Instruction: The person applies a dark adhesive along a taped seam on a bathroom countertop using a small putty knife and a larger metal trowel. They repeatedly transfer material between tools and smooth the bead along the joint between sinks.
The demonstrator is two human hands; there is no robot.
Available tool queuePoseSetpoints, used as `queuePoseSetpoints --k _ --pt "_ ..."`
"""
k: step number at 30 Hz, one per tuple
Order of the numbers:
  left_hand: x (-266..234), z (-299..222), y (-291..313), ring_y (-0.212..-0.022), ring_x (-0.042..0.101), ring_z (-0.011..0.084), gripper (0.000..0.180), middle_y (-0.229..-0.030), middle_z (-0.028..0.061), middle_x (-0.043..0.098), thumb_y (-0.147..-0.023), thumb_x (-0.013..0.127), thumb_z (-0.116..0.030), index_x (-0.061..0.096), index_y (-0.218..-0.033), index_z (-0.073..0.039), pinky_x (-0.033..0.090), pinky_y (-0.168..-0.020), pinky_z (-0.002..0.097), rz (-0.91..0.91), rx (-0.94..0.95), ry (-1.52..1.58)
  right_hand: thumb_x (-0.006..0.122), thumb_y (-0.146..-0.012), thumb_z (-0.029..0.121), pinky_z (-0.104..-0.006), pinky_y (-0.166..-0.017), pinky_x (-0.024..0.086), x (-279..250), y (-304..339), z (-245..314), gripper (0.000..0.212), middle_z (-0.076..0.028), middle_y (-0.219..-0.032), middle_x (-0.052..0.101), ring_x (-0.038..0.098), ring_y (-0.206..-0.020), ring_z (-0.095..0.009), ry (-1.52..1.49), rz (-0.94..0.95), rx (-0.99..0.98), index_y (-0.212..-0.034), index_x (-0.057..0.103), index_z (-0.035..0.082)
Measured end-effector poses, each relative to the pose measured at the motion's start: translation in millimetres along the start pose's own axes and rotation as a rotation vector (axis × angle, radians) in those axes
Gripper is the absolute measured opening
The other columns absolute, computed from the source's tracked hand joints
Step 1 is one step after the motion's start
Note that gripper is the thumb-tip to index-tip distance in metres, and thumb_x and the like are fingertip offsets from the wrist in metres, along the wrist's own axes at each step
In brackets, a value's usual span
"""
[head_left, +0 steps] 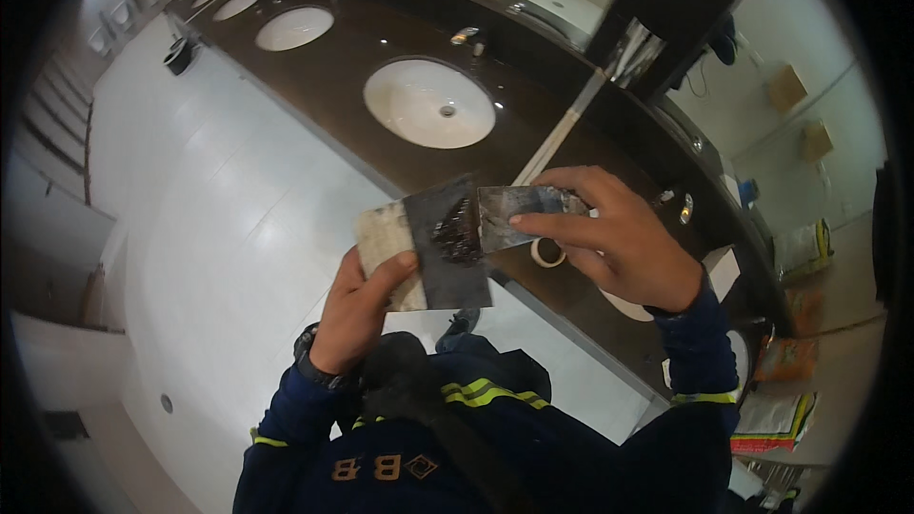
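Note:
My left hand point(354, 316) is closed on the beige, worn grip of a wide putty knife point(447, 281), with the thumb on top. A dark, glossy, ridged paste point(459, 230) lies on its flat dark blade. Pinched between the fingers of my right hand point(628, 240) is a smaller, stained scraper point(505, 213). The scraper's left edge meets the putty knife's right side beside the paste. Both tools are held up over the front edge of the counter. My right palm and fingers hide the scraper's far end.
A dark brown counter point(333, 76) runs from far left to near right, with several white oval sinks point(428, 100) and taps. On it lie a tape roll point(547, 252) and a long pale strip point(562, 138). Bags point(776, 419) are at right; a black bucket point(178, 57) stands far left.

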State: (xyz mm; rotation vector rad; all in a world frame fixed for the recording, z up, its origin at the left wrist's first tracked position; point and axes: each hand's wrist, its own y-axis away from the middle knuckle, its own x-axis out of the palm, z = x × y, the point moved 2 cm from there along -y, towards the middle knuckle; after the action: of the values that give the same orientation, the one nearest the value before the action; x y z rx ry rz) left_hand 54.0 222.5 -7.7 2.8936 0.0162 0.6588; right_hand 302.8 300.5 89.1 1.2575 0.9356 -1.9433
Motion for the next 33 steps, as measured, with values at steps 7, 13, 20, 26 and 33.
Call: queuePoseSetpoints --k 7,13,20,26,33 --pt "-17.1 31.1 -94.6 -0.112 0.057 0.0218 0.049 -0.123 0.0123 0.057 -0.089 0.059 -0.018 0.044 -0.132 0.002 0.044 -0.098 0.0356 -0.226 0.093 0.119 0.059 -0.084 -0.002 -0.0367 -0.094 0.046 63.3 71.7 -258.5 0.043 -0.013 -0.126 0.053 0.056 -0.111 -0.031 -0.055 -0.130 0.455 -0.122 0.064 0.018" --pt "-29.8 64.4 -148.8 -0.114 0.056 0.0196 0.051 -0.126 0.0085 0.057 -0.093 0.054 -0.027 0.044 -0.135 -0.002 0.042 -0.101 0.0348 -0.300 0.088 0.060 0.057 -0.085 0.002 -0.0384 -0.102 0.043 149.0 75.2 -479.5 0.043 -0.013 -0.127 0.053 0.052 -0.118 -0.033 -0.099 -0.241 0.648 -0.125 0.062 0.018" --pt "-66.8 93.4 -172.5 -0.111 0.058 0.0218 0.057 -0.123 0.0105 0.057 -0.088 0.060 -0.029 0.043 -0.134 0.000 0.046 -0.095 0.0344 -0.465 -0.028 0.006 0.059 -0.085 0.003 -0.0387 -0.103 0.042 222.7 75.1 -599.3 0.041 -0.012 -0.128 0.054 0.052 -0.120 -0.032 -0.083 -0.291 0.736 -0.123 0.063 0.017" --pt "-65.0 96.1 -188.3 -0.110 0.058 0.0215 0.057 -0.122 0.0101 0.057 -0.087 0.061 -0.029 0.043 -0.134 -0.001 0.047 -0.093 0.0351 -0.535 -0.058 0.056 0.059 -0.087 0.005 -0.0401 -0.106 0.040 224.7 56.8 -613.7 0.038 -0.012 -0.130 0.053 0.050 -0.122 -0.032 -0.107 -0.256 0.739 -0.123 0.063 0.019" --pt "-65.5 101.0 -190.1 -0.107 0.058 0.0209 0.055 -0.119 0.0097 0.058 -0.087 0.061 -0.025 0.042 -0.133 -0.002 0.048 -0.093 0.0348 -0.558 -0.073 0.070 0.057 -0.089 0.005 -0.0411 -0.105 0.040 225.0 55.0 -614.8 0.037 -0.012 -0.129 0.053 0.050 -0.119 -0.033 -0.015 -0.194 0.730 -0.123 0.064 0.019"
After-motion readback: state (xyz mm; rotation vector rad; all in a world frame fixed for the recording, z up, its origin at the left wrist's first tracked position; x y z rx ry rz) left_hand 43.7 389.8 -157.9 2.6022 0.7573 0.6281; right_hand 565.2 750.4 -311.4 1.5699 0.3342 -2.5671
